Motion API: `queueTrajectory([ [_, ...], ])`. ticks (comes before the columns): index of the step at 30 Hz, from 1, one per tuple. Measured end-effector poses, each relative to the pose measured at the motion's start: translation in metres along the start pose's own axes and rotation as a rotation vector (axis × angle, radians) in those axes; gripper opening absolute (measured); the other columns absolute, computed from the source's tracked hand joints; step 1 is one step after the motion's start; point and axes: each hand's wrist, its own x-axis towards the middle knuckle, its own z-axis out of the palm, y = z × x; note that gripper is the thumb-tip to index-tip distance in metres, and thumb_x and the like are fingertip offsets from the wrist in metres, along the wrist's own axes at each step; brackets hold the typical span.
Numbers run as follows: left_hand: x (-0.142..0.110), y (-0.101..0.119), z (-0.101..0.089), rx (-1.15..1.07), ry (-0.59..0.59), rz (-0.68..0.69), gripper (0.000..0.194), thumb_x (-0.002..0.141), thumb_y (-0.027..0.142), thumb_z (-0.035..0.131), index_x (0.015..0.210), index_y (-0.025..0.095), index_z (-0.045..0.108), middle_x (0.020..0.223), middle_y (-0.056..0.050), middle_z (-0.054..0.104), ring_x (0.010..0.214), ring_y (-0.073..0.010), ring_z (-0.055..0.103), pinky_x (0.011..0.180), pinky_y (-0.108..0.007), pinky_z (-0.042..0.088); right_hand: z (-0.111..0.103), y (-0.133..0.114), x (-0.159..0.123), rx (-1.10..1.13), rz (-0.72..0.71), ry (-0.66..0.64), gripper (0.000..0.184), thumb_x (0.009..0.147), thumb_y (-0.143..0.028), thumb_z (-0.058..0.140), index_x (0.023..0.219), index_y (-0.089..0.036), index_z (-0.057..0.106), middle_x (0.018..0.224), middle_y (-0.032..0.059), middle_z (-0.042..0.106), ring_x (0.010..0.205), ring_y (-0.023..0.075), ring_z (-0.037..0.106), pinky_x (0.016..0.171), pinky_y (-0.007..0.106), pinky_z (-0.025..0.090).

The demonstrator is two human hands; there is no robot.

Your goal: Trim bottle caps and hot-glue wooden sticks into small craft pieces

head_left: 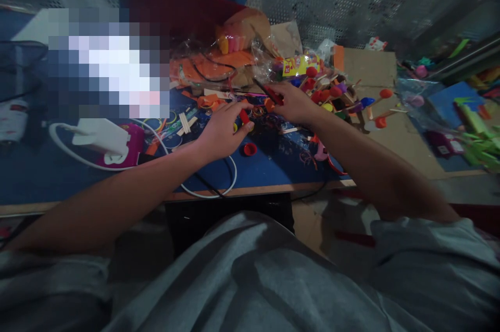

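My left hand (222, 131) rests on the blue table top (47, 175), its fingers pinched on a small red piece (245, 116). My right hand (292, 102) is closed around a dark, red-handled tool (269, 92) whose tip points up and left. A red bottle cap (250, 149) lies on the table just below my left fingers. Just right of my right hand sits a heap of wooden sticks with coloured caps (336, 95). Rubber bands and orange scraps are scattered between the two hands.
A white charger with its cable (101, 136) lies at the left on a pink object. Plastic bags and orange sheets (219, 69) crowd the back of the table. Brown cardboard (390, 113) covers the right side, with blue and green craft pieces (469, 123) beyond it.
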Motion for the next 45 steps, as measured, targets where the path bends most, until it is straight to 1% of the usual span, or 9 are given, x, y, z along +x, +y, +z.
queueTrajectory([
  [4,0.000,-0.001,0.001,-0.001,0.011,-0.010,0.044,0.105,0.035,0.063,0.145,0.017,0.068,0.145,-0.016,0.076,0.137,-0.0329,0.070,0.123,-0.053,0.053,-0.009,-0.007,-0.010,0.003,0.050,0.040,0.072,0.088,-0.030,0.074,0.158,-0.016,0.063,0.152,0.0201,0.071,0.141,0.0408,0.066,0.124,0.060,0.054],
  [6,0.000,-0.002,0.001,-0.002,0.001,-0.018,0.044,0.105,0.035,0.062,0.145,0.017,0.067,0.149,-0.015,0.075,0.141,-0.0328,0.068,0.127,-0.054,0.051,-0.027,-0.011,-0.025,-0.020,0.082,0.115,0.062,0.095,-0.031,0.067,0.156,-0.018,0.065,0.151,0.0204,0.072,0.132,0.0379,0.072,0.116,0.057,0.059],
  [11,0.000,-0.003,0.000,-0.003,0.016,0.019,0.046,0.105,0.034,0.063,0.148,0.017,0.068,0.146,-0.017,0.072,0.140,-0.0335,0.067,0.127,-0.055,0.051,-0.073,-0.019,-0.094,-0.266,0.376,0.151,0.051,0.098,-0.040,0.064,0.145,-0.020,0.070,0.101,0.0145,0.083,0.099,0.0419,0.078,0.092,0.058,0.062],
  [18,0.000,-0.007,0.004,-0.047,0.069,0.043,0.049,0.103,0.032,0.067,0.150,0.017,0.061,0.143,-0.017,0.069,0.136,-0.0321,0.067,0.123,-0.054,0.054,-0.043,-0.028,-0.163,-0.264,0.608,0.076,0.088,0.095,-0.053,0.073,0.167,-0.009,0.048,0.115,0.0243,0.083,0.114,0.0503,0.078,0.097,0.061,0.061],
  [22,0.001,-0.010,0.008,-0.140,0.149,-0.023,0.046,0.094,0.029,0.076,0.133,0.020,0.053,0.131,-0.013,0.070,0.117,-0.0261,0.071,0.108,-0.047,0.060,-0.030,-0.033,-0.164,-0.262,0.651,0.122,0.099,0.090,-0.044,0.078,0.175,-0.012,0.038,0.121,0.0243,0.082,0.121,0.0504,0.077,0.103,0.063,0.061],
  [30,0.001,-0.010,0.007,-0.134,0.203,-0.022,0.035,0.098,0.034,0.073,0.122,0.025,0.049,0.127,-0.012,0.069,0.108,-0.0254,0.069,0.102,-0.048,0.059,-0.031,-0.033,-0.169,-0.205,0.750,0.177,0.087,0.089,-0.045,0.078,0.167,-0.015,0.052,0.098,0.0181,0.083,0.093,0.0452,0.079,0.085,0.058,0.063],
  [39,0.000,-0.002,0.008,-0.318,0.149,-0.031,0.022,0.105,0.029,0.051,0.127,0.025,0.053,0.103,-0.006,0.063,0.085,-0.0185,0.060,0.082,-0.038,0.057,-0.033,-0.051,-0.157,0.574,0.573,0.560,0.083,0.073,-0.043,0.091,0.144,-0.034,0.049,0.101,0.0037,0.072,0.068,0.0230,0.068,0.059,0.038,0.057],
  [41,0.001,-0.004,0.010,-0.409,0.141,-0.073,0.015,0.104,0.028,0.049,0.118,0.027,0.050,0.098,-0.004,0.060,0.079,-0.0172,0.058,0.074,-0.035,0.054,-0.030,-0.054,-0.141,0.756,0.506,0.576,0.080,0.066,-0.040,0.092,0.134,-0.035,0.049,0.102,0.0021,0.072,0.080,0.0261,0.074,0.066,0.039,0.061],
  [45,0.005,-0.006,0.011,-0.652,0.115,-0.146,0.006,0.099,0.025,0.045,0.105,0.028,0.045,0.091,0.000,0.054,0.064,-0.0132,0.049,0.060,-0.031,0.045,-0.032,-0.059,-0.110,1.035,0.540,0.510,0.059,0.061,-0.035,0.089,0.110,-0.032,0.056,0.087,-0.0020,0.065,0.069,0.0208,0.066,0.064,0.038,0.058],
])
